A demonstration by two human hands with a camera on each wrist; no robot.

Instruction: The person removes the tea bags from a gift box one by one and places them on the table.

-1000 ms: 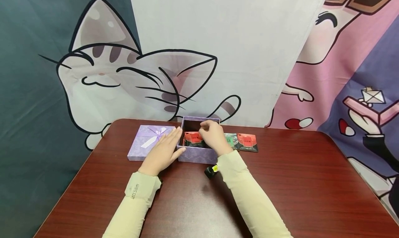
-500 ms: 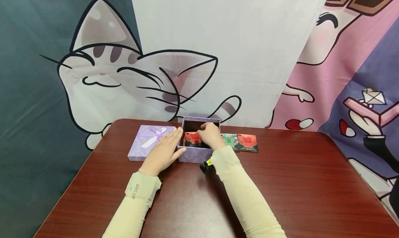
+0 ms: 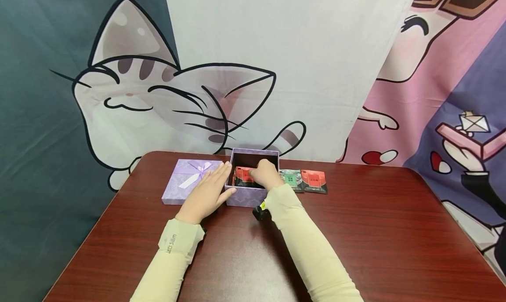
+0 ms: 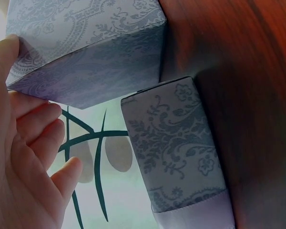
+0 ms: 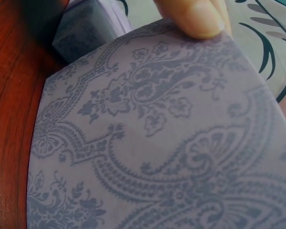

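A purple patterned gift box (image 3: pixel 244 198) stands uncovered near the table's back edge. Against its left side rests my left hand (image 3: pixel 203 196), fingers straight; the left wrist view shows the thumb on the box's front wall (image 4: pixel 86 28). My right hand (image 3: pixel 266 174) reaches down into the box over the right part of the front rim, its fingertips hidden inside. Beside those fingers lies a red and black tea sachet (image 3: pixel 242 174) within the box. In the right wrist view the patterned front wall (image 5: pixel 167 129) fills most of the picture, with the left thumb (image 5: pixel 202 21) at its edge.
Left of the box lies its purple lid (image 3: pixel 175 185) with a ribbon bow (image 3: pixel 199 168). Right of it are a green sachet (image 3: pixel 291 179) and a red sachet (image 3: pixel 314 181) on the dark red wooden table (image 3: pixel 375 231). A cartoon cloth (image 3: pixel 316 64) hangs behind.
My right hand has moved left and lower into the box, its fingers sinking closer to the red sachet. The left hand, lid and outer sachets have stayed put.
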